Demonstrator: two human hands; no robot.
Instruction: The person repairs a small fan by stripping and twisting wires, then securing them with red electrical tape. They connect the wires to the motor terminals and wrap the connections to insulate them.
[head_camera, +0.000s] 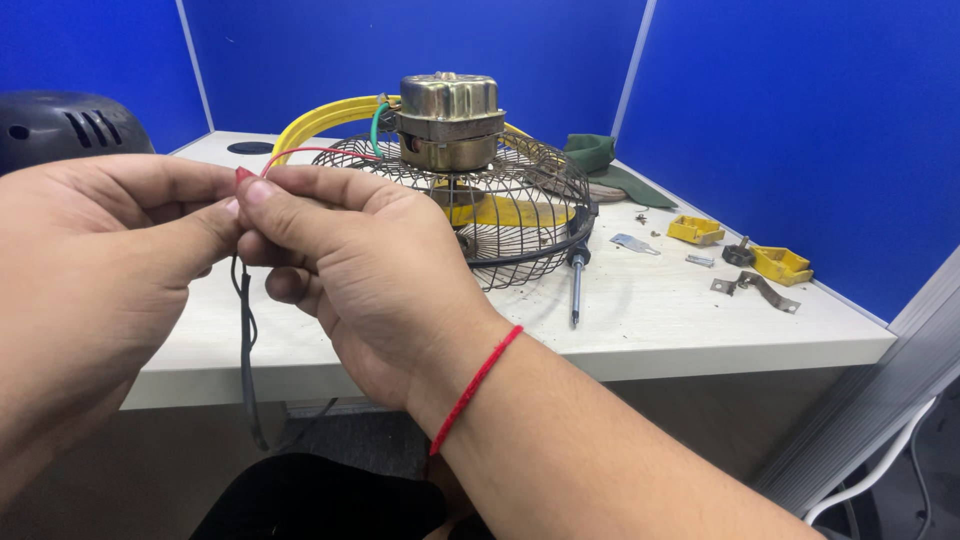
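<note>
My left hand (95, 260) and my right hand (365, 275) meet close to the camera, fingertips pinched together on the end of a thin red wire (320, 151). The wire runs back to a brass-coloured fan motor (449, 120) that sits on top of a dark wire fan guard (520, 215) on the desk. A green wire (375, 128) also leaves the motor. A dark cable (247, 350) hangs down from under my hands. My right wrist wears a red string bracelet (475, 385).
A screwdriver (576, 285) lies by the guard on the pale desk (650, 320). Yellow plastic parts (696, 231), metal brackets (762, 288) and screws lie at the right. A green cloth (600, 160) is behind, a dark fan housing (60, 125) at far left. Blue partitions surround the desk.
</note>
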